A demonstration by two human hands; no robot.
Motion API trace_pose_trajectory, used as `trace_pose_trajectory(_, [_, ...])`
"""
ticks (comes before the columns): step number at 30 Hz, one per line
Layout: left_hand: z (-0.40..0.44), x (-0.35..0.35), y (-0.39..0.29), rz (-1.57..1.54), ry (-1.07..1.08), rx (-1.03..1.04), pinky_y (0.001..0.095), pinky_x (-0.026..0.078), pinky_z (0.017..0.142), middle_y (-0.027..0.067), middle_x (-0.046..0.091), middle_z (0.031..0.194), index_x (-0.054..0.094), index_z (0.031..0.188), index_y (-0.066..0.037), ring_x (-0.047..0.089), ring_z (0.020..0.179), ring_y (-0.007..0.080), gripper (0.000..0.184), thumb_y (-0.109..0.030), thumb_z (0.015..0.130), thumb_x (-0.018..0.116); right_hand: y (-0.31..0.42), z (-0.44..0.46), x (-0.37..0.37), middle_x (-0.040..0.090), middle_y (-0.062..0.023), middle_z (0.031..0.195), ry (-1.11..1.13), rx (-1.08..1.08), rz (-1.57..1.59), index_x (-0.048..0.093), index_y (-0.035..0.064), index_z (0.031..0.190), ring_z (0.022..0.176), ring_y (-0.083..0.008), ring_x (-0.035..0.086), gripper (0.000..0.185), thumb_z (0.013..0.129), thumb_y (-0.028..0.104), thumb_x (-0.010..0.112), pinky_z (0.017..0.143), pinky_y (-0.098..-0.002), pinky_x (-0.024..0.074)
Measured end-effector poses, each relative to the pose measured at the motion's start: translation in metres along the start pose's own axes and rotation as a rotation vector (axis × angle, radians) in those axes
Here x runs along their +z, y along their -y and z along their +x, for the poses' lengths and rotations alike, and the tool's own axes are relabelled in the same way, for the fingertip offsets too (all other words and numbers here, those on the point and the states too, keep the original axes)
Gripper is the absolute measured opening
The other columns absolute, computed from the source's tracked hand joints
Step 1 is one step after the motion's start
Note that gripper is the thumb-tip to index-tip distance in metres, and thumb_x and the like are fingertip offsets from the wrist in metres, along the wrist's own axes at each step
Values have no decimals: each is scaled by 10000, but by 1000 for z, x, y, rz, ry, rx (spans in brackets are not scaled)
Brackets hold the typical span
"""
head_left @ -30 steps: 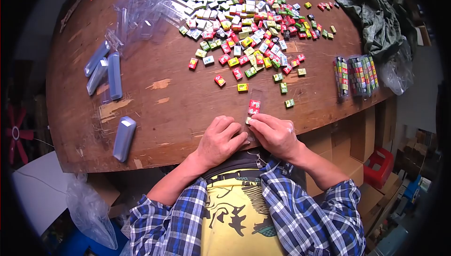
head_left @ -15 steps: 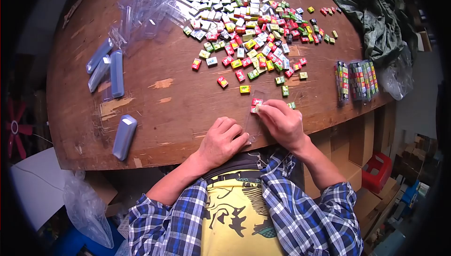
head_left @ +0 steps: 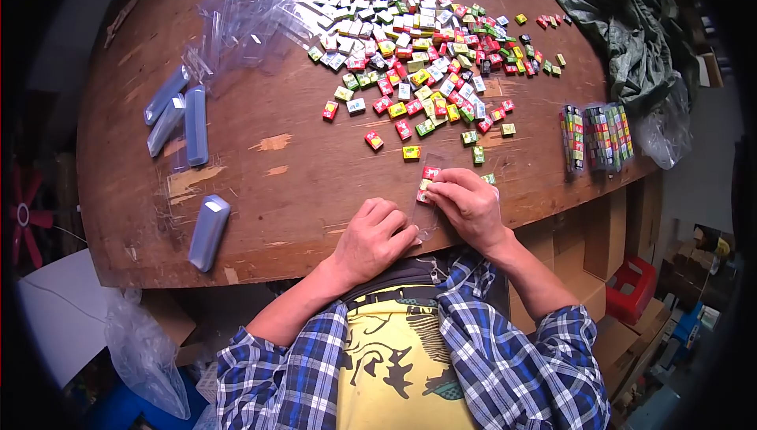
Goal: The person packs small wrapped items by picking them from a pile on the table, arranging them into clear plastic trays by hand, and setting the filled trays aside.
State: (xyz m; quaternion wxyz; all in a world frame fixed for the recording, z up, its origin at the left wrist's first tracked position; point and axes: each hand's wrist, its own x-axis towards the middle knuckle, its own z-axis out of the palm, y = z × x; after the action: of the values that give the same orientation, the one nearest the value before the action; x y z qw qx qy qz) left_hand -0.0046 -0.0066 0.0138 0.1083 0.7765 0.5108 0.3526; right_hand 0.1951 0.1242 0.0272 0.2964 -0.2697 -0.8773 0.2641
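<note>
A clear plastic tray (head_left: 426, 219) lies near the table's front edge with a few small boxes at its far end. One red box (head_left: 430, 172) shows there. Just below it, my right hand (head_left: 471, 205) pinches a small pale yellow-green box (head_left: 424, 186) at the tray. My left hand (head_left: 375, 239) rests on the near left side of the tray, its fingers curled together; the fingertips are partly hidden. Loose small boxes lie just beyond, among them a yellow one (head_left: 411, 152) and a green one (head_left: 478, 155).
A large heap of colourful little boxes (head_left: 426, 59) covers the far middle. Clear plastic sleeves (head_left: 260, 12) lie far left, stacked clear trays (head_left: 195, 125) nearer left. Filled packs (head_left: 609, 136) stand at right beside a dark green cloth (head_left: 639, 35). A red stool (head_left: 633, 288) is below the table.
My right hand has shifted slightly toward me and left along the tray, with the pale box now against the red ones. My left hand stays in place.
</note>
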Motion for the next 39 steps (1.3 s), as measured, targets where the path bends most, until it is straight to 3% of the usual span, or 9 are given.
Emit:
trace_pose_trajectory(5, [0,0,0,11,-20,3,428,537,868,33,668,960,746,974,-96,648,960,258,233,-225,825,871,0,5,-2,758,-124,1024,69,58,76,785,39,1022,864,-306,765,147,897,66,856,732,-415,627])
trace_pose_trajectory(15, [1,-3,-2,-17,7,38,412,534,910,39,613,928,722,994,-105,626,951,252,208,-231,847,797,-5,74,9,760,-113,1000,58,-49,-116,781,34,1030,818,-273,769,138,906,23,841,703,-382,628])
trace_pose_trajectory(20, [-1,-3,1,-52,18,22,407,528,869,22,677,959,754,1019,-115,644,944,245,239,-203,815,841,-20,62,-7,772,-100,983,62,7,-47,787,42,1022,802,-256,770,160,884,20,864,694,-372,630])
trace_pose_trajectory(30, [-2,-1,0,-42,23,13,403,527,880,22,655,940,742,997,-117,643,956,241,220,-197,808,818,-19,19,-8,789,-97,974,-15,70,22,814,44,980,821,-254,772,132,872,50,889,713,-363,631])
trace_pose_trajectory(37, [-1,-1,0,-34,7,19,408,536,908,33,615,917,716,979,-105,637,971,249,203,-215,825,790,-18,44,-16,779,-114,1032,197,31,-25,802,25,990,898,-276,773,101,912,66,851,776,-383,628])
trace_pose_trajectory(39, [-1,-1,1,-45,-1,18,404,532,878,19,650,932,742,998,-120,640,952,243,229,-213,815,844,-24,62,-7,775,-116,1038,142,-9,0,797,27,1006,895,-287,769,114,914,71,848,773,-392,625])
